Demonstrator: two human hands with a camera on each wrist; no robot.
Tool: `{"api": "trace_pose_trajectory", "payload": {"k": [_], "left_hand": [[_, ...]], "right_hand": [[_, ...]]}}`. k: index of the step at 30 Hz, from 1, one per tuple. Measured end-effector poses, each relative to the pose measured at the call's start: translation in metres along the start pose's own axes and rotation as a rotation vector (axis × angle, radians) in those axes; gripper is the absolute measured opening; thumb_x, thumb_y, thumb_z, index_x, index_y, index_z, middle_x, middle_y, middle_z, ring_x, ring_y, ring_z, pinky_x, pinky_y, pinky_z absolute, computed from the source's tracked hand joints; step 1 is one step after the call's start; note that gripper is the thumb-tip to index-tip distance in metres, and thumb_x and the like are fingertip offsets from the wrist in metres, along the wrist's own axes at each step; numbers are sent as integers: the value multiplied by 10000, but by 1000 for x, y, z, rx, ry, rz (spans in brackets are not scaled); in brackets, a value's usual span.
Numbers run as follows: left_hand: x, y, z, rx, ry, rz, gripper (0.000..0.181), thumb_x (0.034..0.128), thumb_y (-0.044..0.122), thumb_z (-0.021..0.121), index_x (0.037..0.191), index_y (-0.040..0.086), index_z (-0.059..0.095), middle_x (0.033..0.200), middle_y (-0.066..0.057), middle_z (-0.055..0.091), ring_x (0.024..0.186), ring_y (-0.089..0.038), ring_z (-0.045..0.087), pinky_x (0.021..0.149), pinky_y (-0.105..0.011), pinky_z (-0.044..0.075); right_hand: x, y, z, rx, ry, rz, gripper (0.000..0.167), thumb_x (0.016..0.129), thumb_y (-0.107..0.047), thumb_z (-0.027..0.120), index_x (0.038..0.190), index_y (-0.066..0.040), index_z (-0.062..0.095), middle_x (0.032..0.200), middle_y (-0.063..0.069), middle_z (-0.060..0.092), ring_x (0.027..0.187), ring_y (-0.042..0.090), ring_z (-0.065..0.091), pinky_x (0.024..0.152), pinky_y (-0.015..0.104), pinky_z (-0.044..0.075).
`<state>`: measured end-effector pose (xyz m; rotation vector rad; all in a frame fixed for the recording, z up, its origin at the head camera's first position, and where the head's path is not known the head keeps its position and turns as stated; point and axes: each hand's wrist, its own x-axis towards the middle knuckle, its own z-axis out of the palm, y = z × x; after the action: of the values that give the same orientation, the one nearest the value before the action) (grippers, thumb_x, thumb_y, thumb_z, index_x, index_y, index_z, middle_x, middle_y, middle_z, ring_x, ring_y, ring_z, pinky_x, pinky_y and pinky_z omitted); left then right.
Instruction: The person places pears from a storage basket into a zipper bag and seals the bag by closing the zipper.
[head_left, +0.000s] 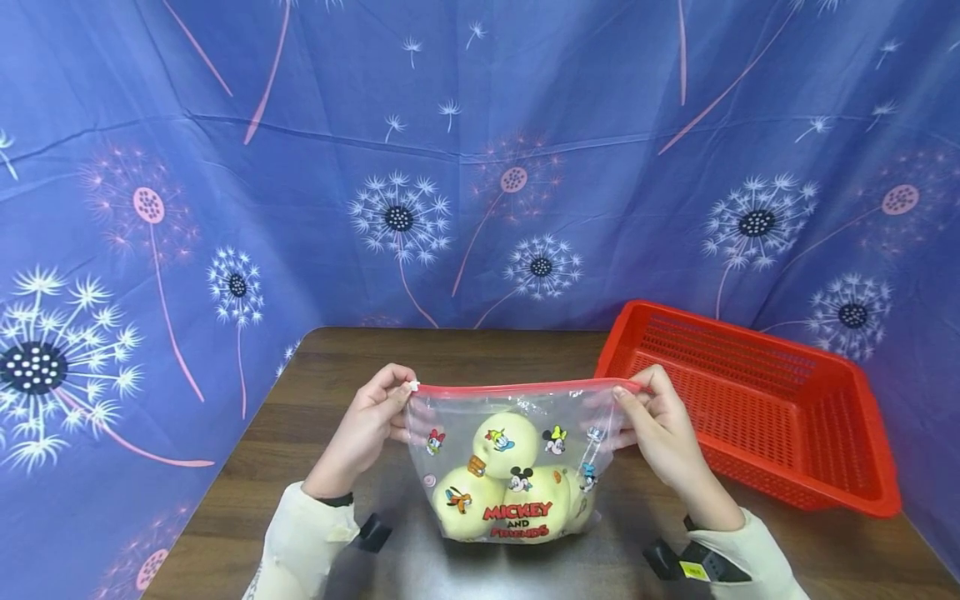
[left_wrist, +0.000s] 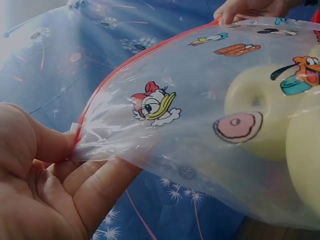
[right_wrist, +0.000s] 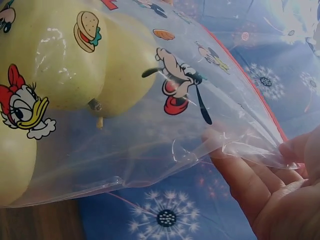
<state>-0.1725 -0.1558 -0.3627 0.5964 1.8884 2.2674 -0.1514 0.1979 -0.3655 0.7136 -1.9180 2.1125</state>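
Note:
A clear plastic zipper bag (head_left: 457,417) with a red top strip and printed cartoon characters stands upright on the table. Inside it lie several round, pale yellow-green fruits (head_left: 498,442). My left hand (head_left: 367,425) pinches the bag's upper left corner, right beside the white zipper slider (head_left: 414,386). At the upper right corner, my right hand (head_left: 663,429) pinches the red strip between thumb and fingers. The strip (left_wrist: 107,77) stretches between both hands and looks closed along its length. In the right wrist view, a short stem shows on one fruit (right_wrist: 125,75).
A red plastic basket (head_left: 862,417) with slotted walls sits on the right of the brown wooden table (head_left: 300,417), partly behind the right hand. Behind the table hangs a blue cloth (head_left: 465,100) printed with dandelions.

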Motion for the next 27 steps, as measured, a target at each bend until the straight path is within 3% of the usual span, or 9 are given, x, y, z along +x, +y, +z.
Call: {"api": "trace_pose_trajectory", "payload": {"k": [11, 22, 27], "left_hand": [[11, -3, -11, -26, -35, -80, 84, 1060, 54, 396, 1059, 98, 467, 773, -24, 691, 655, -142, 714, 587, -354, 580], [39, -10, -24, -49, -30, -189, 109, 1064, 73, 382, 1041, 122, 476, 763, -52, 694, 605, -151, 694, 572, -333, 574], [54, -13, -28, -62, -19, -224, 124, 1070, 72, 361, 1043, 122, 472, 751, -49, 688, 562, -135, 671, 537, -302, 558]], "right_hand": [[14, 9, -8, 55, -12, 146, 109, 1048, -11, 438, 986, -88, 393, 868, 30, 747, 648, 218, 727, 460, 395, 538], [40, 23, -19, 52, 10, 351, 134, 1045, -92, 491, 975, -109, 378, 770, 29, 691, 562, 154, 681, 473, 321, 542], [49, 29, -24, 100, 0, 406, 135, 1057, -99, 458, 972, -127, 357, 847, 13, 742, 608, 184, 711, 486, 326, 548]]}}
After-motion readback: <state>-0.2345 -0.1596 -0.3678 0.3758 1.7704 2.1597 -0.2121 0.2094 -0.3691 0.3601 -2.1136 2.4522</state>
